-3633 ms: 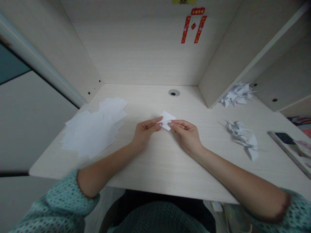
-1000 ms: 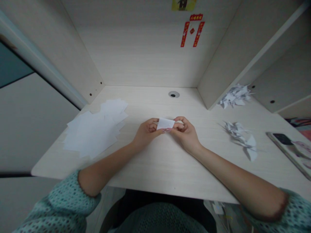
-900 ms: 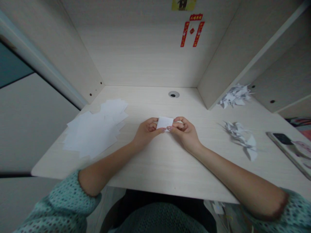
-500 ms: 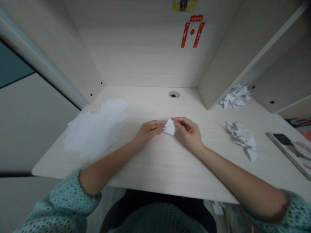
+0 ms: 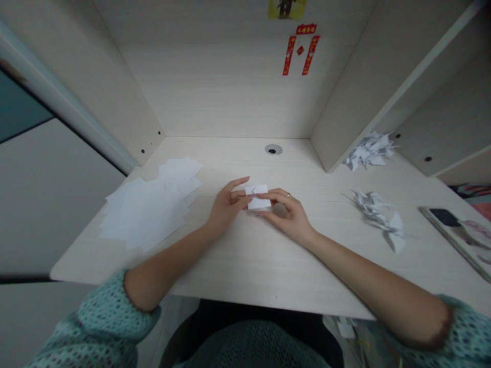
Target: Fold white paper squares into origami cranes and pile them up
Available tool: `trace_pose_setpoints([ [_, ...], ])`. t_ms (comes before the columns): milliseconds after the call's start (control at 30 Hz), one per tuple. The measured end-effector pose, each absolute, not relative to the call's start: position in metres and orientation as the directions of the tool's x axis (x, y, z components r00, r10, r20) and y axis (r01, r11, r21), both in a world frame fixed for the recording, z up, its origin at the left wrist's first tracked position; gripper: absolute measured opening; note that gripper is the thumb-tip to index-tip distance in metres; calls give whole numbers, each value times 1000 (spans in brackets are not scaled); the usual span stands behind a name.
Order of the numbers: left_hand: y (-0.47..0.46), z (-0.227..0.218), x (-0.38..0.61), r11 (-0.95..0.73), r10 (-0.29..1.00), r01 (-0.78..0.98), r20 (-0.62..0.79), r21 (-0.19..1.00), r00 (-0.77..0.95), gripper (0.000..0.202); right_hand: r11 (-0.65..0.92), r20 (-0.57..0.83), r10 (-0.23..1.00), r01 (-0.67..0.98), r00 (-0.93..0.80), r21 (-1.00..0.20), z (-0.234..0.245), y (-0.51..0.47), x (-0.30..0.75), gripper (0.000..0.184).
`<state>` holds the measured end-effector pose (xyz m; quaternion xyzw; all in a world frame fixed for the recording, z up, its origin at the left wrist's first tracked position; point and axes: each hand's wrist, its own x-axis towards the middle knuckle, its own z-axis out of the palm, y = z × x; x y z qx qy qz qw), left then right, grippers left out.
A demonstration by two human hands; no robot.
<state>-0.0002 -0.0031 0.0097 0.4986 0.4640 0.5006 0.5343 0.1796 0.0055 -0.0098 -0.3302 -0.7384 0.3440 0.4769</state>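
A small folded piece of white paper (image 5: 258, 197) is held just above the middle of the pale wooden desk (image 5: 245, 255). My left hand (image 5: 226, 207) pinches its left side, index finger stretched out above it. My right hand (image 5: 286, 214) closes on its right side, fingers lying across the paper's front; a ring shows on one finger. Both forearms rest on the desk, with teal knit sleeves pushed up to the elbows.
A loose spread of white paper sheets (image 5: 149, 207) lies at the left. Folded paper figures sit in a pile (image 5: 379, 212) at the right and in another pile (image 5: 368, 151) on the shelf. A phone on a book (image 5: 456, 230) lies far right. A cable hole (image 5: 273, 149) is at the back.
The paper has been turned and refolded: from a wide strip held up, to a small triangle, to a flat squarish piece now. My right fingers have moved across it, and my left index finger has lifted.
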Motion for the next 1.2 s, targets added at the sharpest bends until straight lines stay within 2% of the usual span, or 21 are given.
trace_pose_setpoints([
  [200,-5,9,0,-13,993,-65,21,998,120,42,522,466,839,172,-283,-835,-10,6,182,27],
  [300,-4,7,-1,13,987,-96,2,995,160,47,466,421,865,126,-273,-876,-13,9,182,28],
  [533,-4,5,-2,-1,986,-135,24,991,164,45,197,219,923,-101,-316,-975,-22,12,181,33],
  [667,-3,2,-4,-32,984,-121,53,992,171,42,92,140,932,-155,-333,-984,-22,11,180,37],
  [900,-3,1,-7,-124,973,-24,127,992,194,41,53,122,928,-200,-353,-978,-20,11,181,36],
  [1200,-8,10,-5,-202,971,55,192,978,141,35,14,113,918,-252,-381,-968,-17,10,180,33],
])
